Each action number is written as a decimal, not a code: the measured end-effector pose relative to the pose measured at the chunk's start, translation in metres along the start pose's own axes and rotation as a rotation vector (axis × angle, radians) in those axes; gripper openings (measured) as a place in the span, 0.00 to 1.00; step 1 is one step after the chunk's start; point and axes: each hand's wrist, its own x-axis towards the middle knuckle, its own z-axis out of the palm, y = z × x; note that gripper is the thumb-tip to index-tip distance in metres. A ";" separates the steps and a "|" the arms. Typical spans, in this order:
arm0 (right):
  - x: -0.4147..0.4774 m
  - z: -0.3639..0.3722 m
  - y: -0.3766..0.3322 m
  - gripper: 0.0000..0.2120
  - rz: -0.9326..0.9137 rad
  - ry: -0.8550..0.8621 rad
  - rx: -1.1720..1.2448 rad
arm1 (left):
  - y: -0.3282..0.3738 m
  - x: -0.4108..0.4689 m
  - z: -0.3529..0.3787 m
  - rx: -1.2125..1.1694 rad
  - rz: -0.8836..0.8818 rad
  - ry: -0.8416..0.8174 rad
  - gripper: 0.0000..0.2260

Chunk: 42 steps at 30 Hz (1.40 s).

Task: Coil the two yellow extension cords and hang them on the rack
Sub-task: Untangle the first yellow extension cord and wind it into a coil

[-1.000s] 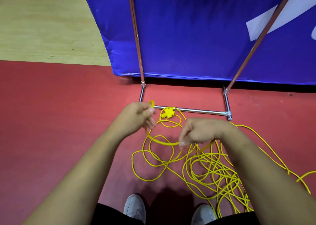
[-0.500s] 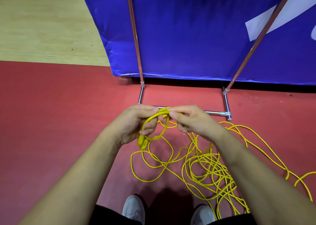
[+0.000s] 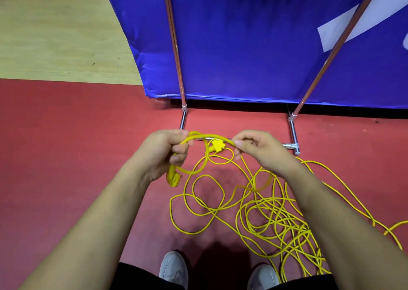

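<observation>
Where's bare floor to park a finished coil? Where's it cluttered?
Bare: red floor left of the left hand, up to the wood strip; also the small patch between the rack feet. Crowded: cords sprawl from under the right hand to the right edge.

Nothing readable here tbh. The blue banner [image 3: 242,35] has a big white marking [image 3: 344,24] on its right side, maybe part of a letter or logo, but it's cut off and I can't make it out
</observation>
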 end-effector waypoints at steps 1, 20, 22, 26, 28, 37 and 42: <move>-0.001 -0.001 0.002 0.05 0.002 0.012 -0.019 | -0.002 -0.002 -0.001 0.117 -0.051 -0.015 0.10; 0.000 -0.003 0.020 0.10 0.042 -0.014 -0.225 | 0.009 -0.006 -0.018 -0.065 -0.056 -0.005 0.10; -0.002 -0.006 0.026 0.09 0.094 0.055 0.014 | 0.006 -0.008 -0.019 0.110 -0.101 0.019 0.10; 0.004 0.006 0.019 0.06 0.143 0.017 0.301 | -0.003 -0.006 -0.011 0.297 -0.173 -0.039 0.11; 0.005 0.009 0.016 0.06 0.133 0.005 0.147 | -0.004 -0.005 -0.006 0.322 -0.191 -0.026 0.11; 0.001 0.036 -0.024 0.10 0.003 -0.155 -0.011 | -0.017 0.002 0.012 0.227 -0.092 -0.061 0.11; 0.006 0.037 -0.020 0.15 0.057 -0.029 -0.062 | -0.016 0.003 0.013 0.139 -0.066 -0.072 0.10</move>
